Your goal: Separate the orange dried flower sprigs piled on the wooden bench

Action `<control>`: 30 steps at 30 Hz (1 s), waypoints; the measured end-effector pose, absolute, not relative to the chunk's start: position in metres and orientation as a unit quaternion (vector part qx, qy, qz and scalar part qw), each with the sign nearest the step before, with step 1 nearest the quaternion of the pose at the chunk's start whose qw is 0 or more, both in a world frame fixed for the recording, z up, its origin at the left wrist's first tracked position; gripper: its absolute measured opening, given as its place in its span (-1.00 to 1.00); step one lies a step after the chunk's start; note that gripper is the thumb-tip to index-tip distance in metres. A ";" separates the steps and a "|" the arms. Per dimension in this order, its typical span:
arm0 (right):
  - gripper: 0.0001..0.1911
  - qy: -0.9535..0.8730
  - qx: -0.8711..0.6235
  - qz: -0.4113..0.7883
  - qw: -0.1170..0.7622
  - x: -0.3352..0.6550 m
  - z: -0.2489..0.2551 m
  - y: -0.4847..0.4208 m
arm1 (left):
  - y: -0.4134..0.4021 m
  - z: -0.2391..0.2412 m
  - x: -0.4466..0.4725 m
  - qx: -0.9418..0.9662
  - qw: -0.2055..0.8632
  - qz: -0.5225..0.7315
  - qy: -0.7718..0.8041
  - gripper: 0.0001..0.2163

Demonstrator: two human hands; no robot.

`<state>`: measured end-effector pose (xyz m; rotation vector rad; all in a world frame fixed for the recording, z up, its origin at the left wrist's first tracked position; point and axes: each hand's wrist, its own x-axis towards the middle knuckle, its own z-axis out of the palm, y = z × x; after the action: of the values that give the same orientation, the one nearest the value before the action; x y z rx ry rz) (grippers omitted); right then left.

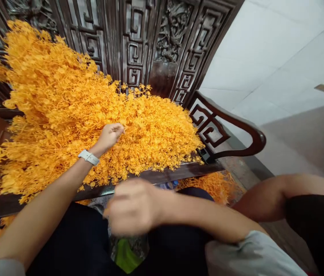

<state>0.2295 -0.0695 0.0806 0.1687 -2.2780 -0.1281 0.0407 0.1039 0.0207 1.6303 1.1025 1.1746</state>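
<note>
A large heap of orange-yellow artificial flower sprigs (61, 99), thin-stemmed with small blossoms, covers the seat of a dark carved wooden bench. Over the middle of this heap is my left hand (112, 135), its fingers curled into a pinch against the sprigs. A pale watch (89, 157) is strapped round that wrist. Whatever the left fingertips hold is too small to tell apart from the heap. Nearer to me, above my lap, my right hand (135, 207) is closed like a fist and blurred by motion. Its back faces the camera, so anything inside it is hidden.
The bench's carved back (135, 46) rises behind the heap, and its curved armrest (254, 142) stands at right. More orange sprigs (213, 186) lie below the seat edge. Something green (126, 255) is between my legs. Another person's bent leg (265, 195) is close at right.
</note>
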 end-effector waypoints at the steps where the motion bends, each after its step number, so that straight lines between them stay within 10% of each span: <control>1: -0.70 -0.914 0.104 -0.021 0.391 0.222 0.080 -0.081 | 0.107 0.021 0.035 0.613 0.412 0.495 0.458 -0.78; 4: -0.81 -0.939 0.104 0.078 0.317 0.221 0.089 -0.090 | 0.107 0.024 0.022 0.572 0.421 0.531 0.462 -0.80; 7: -0.94 -0.841 -0.075 0.301 0.444 0.245 0.106 -0.053 | 0.093 0.029 0.024 0.615 0.427 0.507 0.427 -0.74; 11: -0.52 -0.535 -0.319 0.524 0.580 0.287 0.108 0.022 | 0.075 0.034 0.034 0.657 0.410 0.481 0.411 -0.66; 16: -0.04 -0.440 -0.496 0.500 0.557 0.305 0.077 0.055 | 0.065 0.044 0.039 0.698 0.360 0.480 0.391 -0.58; 30: -0.54 -0.690 -0.397 0.297 0.527 0.298 0.075 0.041 | 0.042 0.055 0.054 0.846 0.181 0.309 0.396 -0.67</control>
<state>0.2977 0.0414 0.0749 -0.9477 -1.6500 0.7102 0.0542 0.0423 0.0546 2.3877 1.1176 0.8730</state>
